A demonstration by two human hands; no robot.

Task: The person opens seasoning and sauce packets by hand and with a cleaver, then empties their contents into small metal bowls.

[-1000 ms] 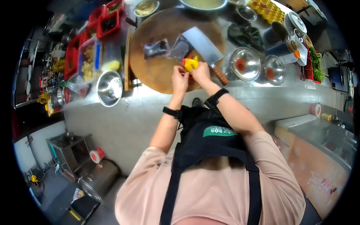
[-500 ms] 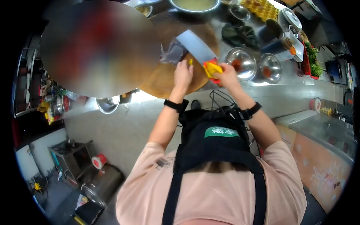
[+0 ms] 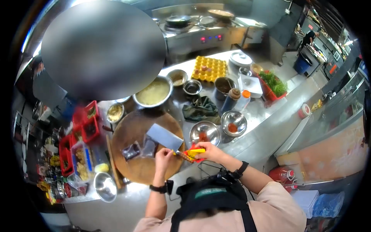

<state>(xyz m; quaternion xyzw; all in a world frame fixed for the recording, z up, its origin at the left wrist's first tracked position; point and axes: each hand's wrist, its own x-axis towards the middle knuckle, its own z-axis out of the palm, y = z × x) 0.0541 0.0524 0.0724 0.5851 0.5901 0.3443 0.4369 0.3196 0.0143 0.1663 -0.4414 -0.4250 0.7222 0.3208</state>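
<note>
My right hand [image 3: 210, 152] grips a yellow and red packet [image 3: 196, 152] at the right edge of the round wooden board [image 3: 127, 170]. Over the board, my left hand [image 3: 164, 157] is pinched on a small yellow scrap [image 3: 174, 153]. A cleaver [image 3: 164, 137] lies on the board above my hands, its handle partly behind the packet. To its left are a clear bag [image 3: 148, 147] and a dark-filled plastic bag [image 3: 131, 151]. Two steel bowls with red powder, one [image 3: 205, 133] nearer and one [image 3: 234, 123] farther right, stand beyond my right hand.
Steel bowl [image 3: 105, 187] and red trays [image 3: 90, 129] stand left. Behind are a basin of pale liquid [image 3: 154, 92], dark cloth [image 3: 201, 110], yellow egg tray [image 3: 210, 69] and bottles [image 3: 230, 99]. A stove [image 3: 193, 42] is farther back. One person [image 3: 309, 38] stands far right, another [image 3: 46, 83] left.
The view has tilted up and turned. My hands have moved apart from around the packet; my right hand took it rightward, while a small yellow piece stays at my left fingertips.
</note>
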